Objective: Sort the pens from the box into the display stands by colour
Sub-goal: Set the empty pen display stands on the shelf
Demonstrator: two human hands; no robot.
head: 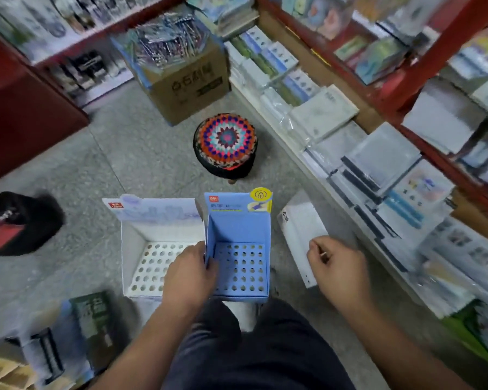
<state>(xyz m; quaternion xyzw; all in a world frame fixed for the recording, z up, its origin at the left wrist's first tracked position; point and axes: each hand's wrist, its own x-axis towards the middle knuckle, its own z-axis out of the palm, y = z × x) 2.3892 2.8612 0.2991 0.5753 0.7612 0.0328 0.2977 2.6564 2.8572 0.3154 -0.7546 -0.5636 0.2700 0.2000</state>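
Head: two display stands [130, 249] [238, 229], one box [192, 83].

views: one, head-worn wide-angle | position: above and just behind the blue display stand [238, 229], near | facing: forward and steeply down at the floor [124, 164] | frame: stool [225, 142] beyond the stand, cardboard box [192, 83] farther beyond
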